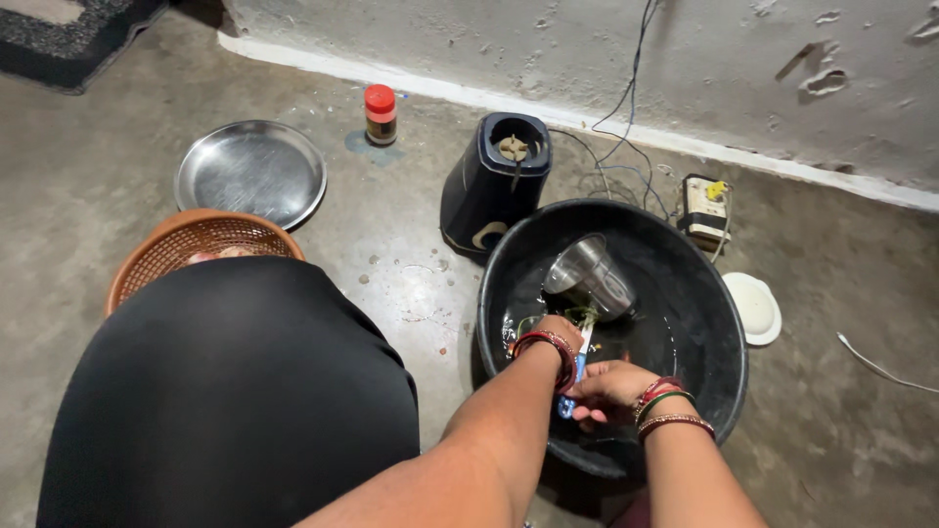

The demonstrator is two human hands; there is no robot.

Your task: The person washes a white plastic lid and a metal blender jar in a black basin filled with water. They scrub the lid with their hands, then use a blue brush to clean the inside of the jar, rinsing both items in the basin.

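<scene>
Blue-handled tool (577,367) upright, tip toward steel jar (592,277), right hand (608,383) fingers clamped around handle.

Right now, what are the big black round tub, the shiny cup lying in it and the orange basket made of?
The big black round tub looks like glossy plastic: smooth, with soft reflections. The shiny cup lying in it seems to be steel, silvery and mirror-bright. The orange basket looks like moulded plastic mesh, matte, with tiny regular holes.

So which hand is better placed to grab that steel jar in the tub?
Probably the left hand: it is inside the black tub, right beside the steel jar. The right hand sits nearer the rim, holding a blue-handled tool.
</scene>
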